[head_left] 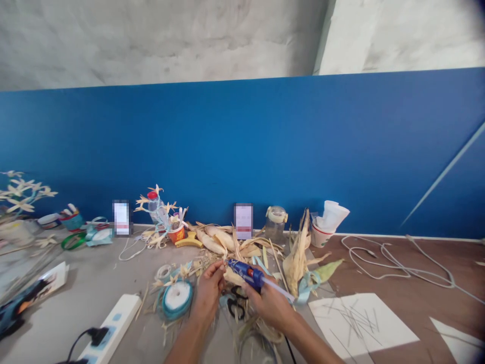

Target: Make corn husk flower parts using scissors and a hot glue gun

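My right hand [271, 298] is wrapped round a blue glue gun [246, 273], with a pale glue stick [278, 289] poking out of its back end. The gun's nozzle meets a small pale husk piece [225, 253] pinched in the fingertips of my left hand [208, 288]; its exact shape is too small to tell. Below and between my hands lie black-handled scissors [235, 308], partly covered by scraps. A roll of teal ribbon [177, 299] rests just left of my left hand. Dried corn husks [215, 237] are heaped behind both hands.
A white power strip [115, 323] with a black plug lies front left. Husk flowers [157, 222] stand beside a red cup [176, 232]. Behind are two phones, a lidded jar [276, 222] and a paper cup [321, 235]. Thin wires lie on white paper [364, 323]; white cables [397, 263] trail right.
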Action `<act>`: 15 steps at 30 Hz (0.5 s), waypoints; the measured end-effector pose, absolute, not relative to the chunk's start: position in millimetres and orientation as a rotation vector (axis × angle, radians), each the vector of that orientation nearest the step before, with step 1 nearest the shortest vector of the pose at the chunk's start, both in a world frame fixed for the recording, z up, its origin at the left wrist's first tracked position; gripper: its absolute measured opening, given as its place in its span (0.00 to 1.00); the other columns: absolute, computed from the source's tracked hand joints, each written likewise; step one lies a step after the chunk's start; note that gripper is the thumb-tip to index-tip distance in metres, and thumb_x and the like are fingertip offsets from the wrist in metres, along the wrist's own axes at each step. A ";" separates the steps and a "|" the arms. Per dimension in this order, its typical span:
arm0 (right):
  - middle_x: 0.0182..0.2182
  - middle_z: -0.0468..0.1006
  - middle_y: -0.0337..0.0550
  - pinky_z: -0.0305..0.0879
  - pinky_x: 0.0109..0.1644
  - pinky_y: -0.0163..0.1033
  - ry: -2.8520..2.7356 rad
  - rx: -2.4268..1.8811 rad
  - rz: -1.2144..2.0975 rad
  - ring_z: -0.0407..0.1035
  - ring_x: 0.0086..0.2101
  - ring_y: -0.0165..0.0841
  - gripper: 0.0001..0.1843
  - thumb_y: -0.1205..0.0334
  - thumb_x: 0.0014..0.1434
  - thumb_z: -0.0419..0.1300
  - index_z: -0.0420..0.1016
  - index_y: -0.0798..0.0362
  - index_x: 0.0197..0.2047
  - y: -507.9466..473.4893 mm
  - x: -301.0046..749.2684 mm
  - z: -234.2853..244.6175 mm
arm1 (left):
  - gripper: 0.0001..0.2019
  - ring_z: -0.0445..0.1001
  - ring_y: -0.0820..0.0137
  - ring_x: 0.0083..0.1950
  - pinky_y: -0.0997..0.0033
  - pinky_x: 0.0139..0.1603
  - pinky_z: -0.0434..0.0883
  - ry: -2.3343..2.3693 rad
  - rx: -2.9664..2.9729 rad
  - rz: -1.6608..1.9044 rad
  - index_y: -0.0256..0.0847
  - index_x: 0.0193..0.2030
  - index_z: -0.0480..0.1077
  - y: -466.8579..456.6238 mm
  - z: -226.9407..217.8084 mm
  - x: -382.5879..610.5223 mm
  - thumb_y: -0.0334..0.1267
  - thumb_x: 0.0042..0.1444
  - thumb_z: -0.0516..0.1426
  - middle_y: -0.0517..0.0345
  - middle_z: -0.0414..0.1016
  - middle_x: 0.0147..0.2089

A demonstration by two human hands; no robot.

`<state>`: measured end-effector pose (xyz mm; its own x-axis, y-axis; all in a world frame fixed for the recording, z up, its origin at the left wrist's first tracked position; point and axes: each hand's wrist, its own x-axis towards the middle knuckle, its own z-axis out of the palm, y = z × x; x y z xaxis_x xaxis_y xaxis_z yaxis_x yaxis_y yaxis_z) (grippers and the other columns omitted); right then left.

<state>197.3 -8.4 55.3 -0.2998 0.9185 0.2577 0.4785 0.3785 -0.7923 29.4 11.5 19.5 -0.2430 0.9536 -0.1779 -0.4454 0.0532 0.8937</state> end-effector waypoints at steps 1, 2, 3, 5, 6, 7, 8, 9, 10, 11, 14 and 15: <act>0.47 0.77 0.49 0.65 0.53 0.44 -1.923 -1.205 0.778 0.71 0.47 0.42 0.20 0.58 0.58 0.53 0.69 0.53 0.53 -7.9 197.4 54.1 | 0.20 0.52 0.82 0.16 0.79 0.18 0.48 1.110 0.639 1.498 0.36 0.32 0.74 11.6 19.2 29.4 0.46 0.34 0.68 0.71 0.59 0.14; 0.47 0.77 0.49 0.65 0.53 0.44 -1.921 -1.210 0.769 0.71 0.47 0.42 0.20 0.58 0.58 0.53 0.69 0.53 0.53 -7.6 197.6 52.5 | 0.19 0.52 0.82 0.16 0.79 0.18 0.48 1.109 0.637 1.500 0.36 0.32 0.74 11.7 19.0 29.4 0.46 0.33 0.68 0.71 0.59 0.15; 0.47 0.77 0.49 0.65 0.53 0.43 -1.923 -1.214 0.757 0.71 0.47 0.42 0.20 0.57 0.59 0.53 0.69 0.53 0.53 -7.2 197.6 50.6 | 0.19 0.52 0.82 0.16 0.79 0.18 0.48 1.110 0.635 1.501 0.36 0.32 0.74 11.6 19.1 29.5 0.45 0.33 0.68 0.71 0.59 0.15; 0.46 0.78 0.48 0.65 0.52 0.43 -1.923 -1.228 0.727 0.72 0.46 0.41 0.19 0.57 0.59 0.54 0.69 0.52 0.53 -6.7 197.5 46.8 | 0.20 0.53 0.82 0.16 0.79 0.18 0.49 1.111 0.625 1.502 0.36 0.32 0.75 11.3 19.7 29.6 0.45 0.33 0.69 0.70 0.60 0.15; 0.46 0.78 0.47 0.65 0.51 0.42 -1.924 -1.235 0.715 0.72 0.45 0.41 0.19 0.57 0.59 0.54 0.70 0.52 0.52 -6.6 197.4 45.2 | 0.20 0.53 0.82 0.16 0.79 0.18 0.50 1.109 0.619 1.502 0.36 0.32 0.75 11.1 20.2 29.7 0.45 0.33 0.69 0.70 0.61 0.15; 0.45 0.78 0.47 0.66 0.50 0.42 -1.930 -1.240 0.711 0.72 0.45 0.41 0.18 0.57 0.59 0.54 0.70 0.51 0.52 -6.4 197.1 44.1 | 0.20 0.53 0.82 0.16 0.79 0.18 0.50 1.106 0.612 1.502 0.36 0.32 0.75 10.8 20.8 29.7 0.45 0.32 0.69 0.70 0.61 0.15; 0.44 0.79 0.47 0.66 0.50 0.41 -1.938 -1.244 0.709 0.73 0.44 0.41 0.18 0.57 0.59 0.54 0.70 0.51 0.51 -6.4 196.9 43.6 | 0.20 0.53 0.82 0.16 0.79 0.18 0.50 1.104 0.605 1.501 0.36 0.31 0.75 10.6 21.4 29.7 0.45 0.32 0.69 0.70 0.61 0.15; 0.44 0.79 0.47 0.66 0.49 0.41 -1.950 -1.248 0.711 0.73 0.44 0.41 0.17 0.57 0.59 0.54 0.70 0.52 0.51 -6.4 196.6 43.6 | 0.20 0.53 0.81 0.16 0.79 0.18 0.50 1.103 0.599 1.500 0.35 0.31 0.75 10.5 22.0 29.6 0.45 0.31 0.69 0.70 0.60 0.14; 0.43 0.79 0.48 0.67 0.48 0.41 -1.962 -1.254 0.714 0.73 0.43 0.41 0.17 0.57 0.59 0.54 0.70 0.52 0.51 -6.5 196.3 44.2 | 0.20 0.53 0.82 0.16 0.79 0.18 0.50 1.103 0.593 1.499 0.35 0.31 0.75 10.4 22.5 29.4 0.45 0.31 0.70 0.70 0.60 0.14; 0.43 0.79 0.48 0.67 0.48 0.42 -1.976 -1.259 0.720 0.73 0.43 0.42 0.17 0.58 0.59 0.53 0.70 0.53 0.50 -6.7 196.1 45.3 | 0.21 0.53 0.82 0.15 0.79 0.18 0.50 1.104 0.588 1.497 0.35 0.31 0.75 10.3 23.0 29.3 0.45 0.30 0.70 0.70 0.60 0.14; 0.42 0.79 0.49 0.67 0.48 0.42 -2.013 -1.254 0.743 0.73 0.43 0.42 0.17 0.59 0.59 0.53 0.70 0.54 0.50 -7.8 196.0 49.6 | 0.20 0.53 0.82 0.15 0.80 0.17 0.49 1.095 0.586 1.506 0.34 0.31 0.76 10.2 24.3 29.1 0.44 0.30 0.70 0.69 0.61 0.15; 0.42 0.79 0.49 0.66 0.48 0.42 -2.020 -1.252 0.746 0.73 0.43 0.41 0.17 0.59 0.59 0.54 0.69 0.54 0.50 -8.3 196.1 51.0 | 0.20 0.53 0.82 0.15 0.80 0.17 0.49 1.090 0.588 1.511 0.34 0.31 0.76 10.2 24.7 29.2 0.44 0.30 0.70 0.69 0.62 0.15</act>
